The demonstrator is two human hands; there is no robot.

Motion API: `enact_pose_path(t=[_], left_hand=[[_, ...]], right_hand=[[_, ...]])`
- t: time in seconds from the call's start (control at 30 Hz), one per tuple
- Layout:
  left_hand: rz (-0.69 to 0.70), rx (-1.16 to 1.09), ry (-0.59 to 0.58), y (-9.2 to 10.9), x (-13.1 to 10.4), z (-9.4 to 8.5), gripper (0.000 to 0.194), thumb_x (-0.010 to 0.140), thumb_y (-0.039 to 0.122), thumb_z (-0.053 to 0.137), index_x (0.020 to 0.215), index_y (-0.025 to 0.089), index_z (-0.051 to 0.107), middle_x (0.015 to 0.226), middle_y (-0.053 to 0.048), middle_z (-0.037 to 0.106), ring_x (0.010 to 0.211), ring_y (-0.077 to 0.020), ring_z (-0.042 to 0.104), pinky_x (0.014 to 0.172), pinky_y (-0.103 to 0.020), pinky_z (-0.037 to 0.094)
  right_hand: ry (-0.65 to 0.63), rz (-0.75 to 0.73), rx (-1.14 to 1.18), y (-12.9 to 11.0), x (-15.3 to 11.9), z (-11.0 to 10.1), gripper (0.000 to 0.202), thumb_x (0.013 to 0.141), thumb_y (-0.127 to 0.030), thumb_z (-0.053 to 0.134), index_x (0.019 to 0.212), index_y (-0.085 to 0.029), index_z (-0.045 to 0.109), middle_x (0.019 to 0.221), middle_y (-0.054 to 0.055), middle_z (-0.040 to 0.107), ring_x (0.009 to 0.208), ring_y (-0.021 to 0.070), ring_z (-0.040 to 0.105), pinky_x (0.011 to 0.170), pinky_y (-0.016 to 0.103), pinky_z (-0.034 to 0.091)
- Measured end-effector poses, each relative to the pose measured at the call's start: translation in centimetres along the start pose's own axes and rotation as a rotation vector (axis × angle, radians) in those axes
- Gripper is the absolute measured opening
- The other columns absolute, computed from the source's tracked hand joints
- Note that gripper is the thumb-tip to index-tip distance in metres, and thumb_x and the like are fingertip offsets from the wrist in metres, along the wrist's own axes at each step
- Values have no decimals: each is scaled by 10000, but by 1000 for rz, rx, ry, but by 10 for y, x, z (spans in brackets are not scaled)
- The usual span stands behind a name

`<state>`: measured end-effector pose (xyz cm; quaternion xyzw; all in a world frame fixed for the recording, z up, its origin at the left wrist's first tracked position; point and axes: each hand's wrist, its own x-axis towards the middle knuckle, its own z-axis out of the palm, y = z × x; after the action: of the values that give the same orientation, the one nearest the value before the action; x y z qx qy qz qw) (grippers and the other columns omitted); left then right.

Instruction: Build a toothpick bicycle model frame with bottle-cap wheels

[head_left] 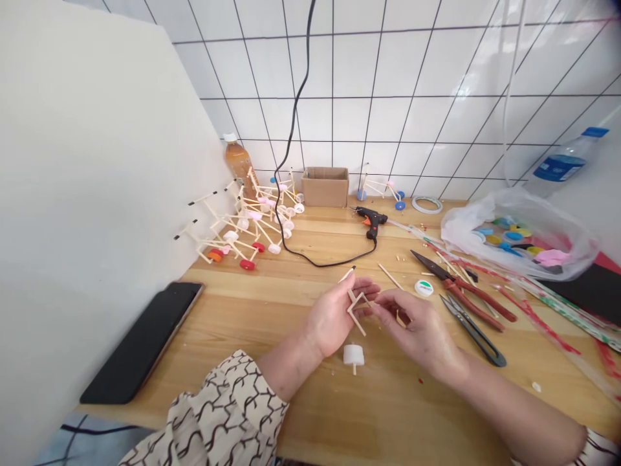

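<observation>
A small frame of joined wooden sticks (356,312) lies across the palm of my left hand (334,316), its thumb against the sticks. One stick with a black tip rises above that thumb. My right hand (417,327) is closed in a pinch at the right end of the stick frame. Just below my hands, a white bottle cap (354,355) with a short stick through it rests on the wooden table (233,323). A loose stick (391,276) and a white cap with a green mark (424,288) lie beyond my right hand.
Stick models with cap wheels (247,217) crowd the back left. A glue gun (371,220) and its cord lie beyond my hands, before a cardboard box (325,187). Pliers (466,294), snips (473,330) and a bag of caps (519,236) are right; a phone (143,343) is left.
</observation>
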<state>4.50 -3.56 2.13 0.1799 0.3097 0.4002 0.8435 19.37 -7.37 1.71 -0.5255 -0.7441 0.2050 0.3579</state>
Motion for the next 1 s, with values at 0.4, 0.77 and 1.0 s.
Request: enact_pose_path(t=[0.4,0.77,1.0], left_hand=[[-1,-66,-77,-4,2,0,330,906,306,447,717,119,643,679,-31,610,710,-139,567,717,-254,419],[2,-80,-140,0,-2,0,365,908,309,419,705,124,659,663,-39,630,604,-119,545,588,-231,409],[22,-75,-166,2,-3,-1,293,865,318,502,688,136,649,683,-30,629,632,-123,546,619,-238,408]], right_hand=[[-156,50,-239,-15,36,10,127,792,-260,555,711,-191,624,658,21,663,567,139,573,518,242,353],[-313,168,-210,-20,52,3,199,774,-264,531,607,-195,616,581,5,658,507,122,551,466,232,304],[-354,216,-121,-27,55,1,215,764,-270,537,579,-180,599,542,-1,635,485,113,538,445,220,316]])
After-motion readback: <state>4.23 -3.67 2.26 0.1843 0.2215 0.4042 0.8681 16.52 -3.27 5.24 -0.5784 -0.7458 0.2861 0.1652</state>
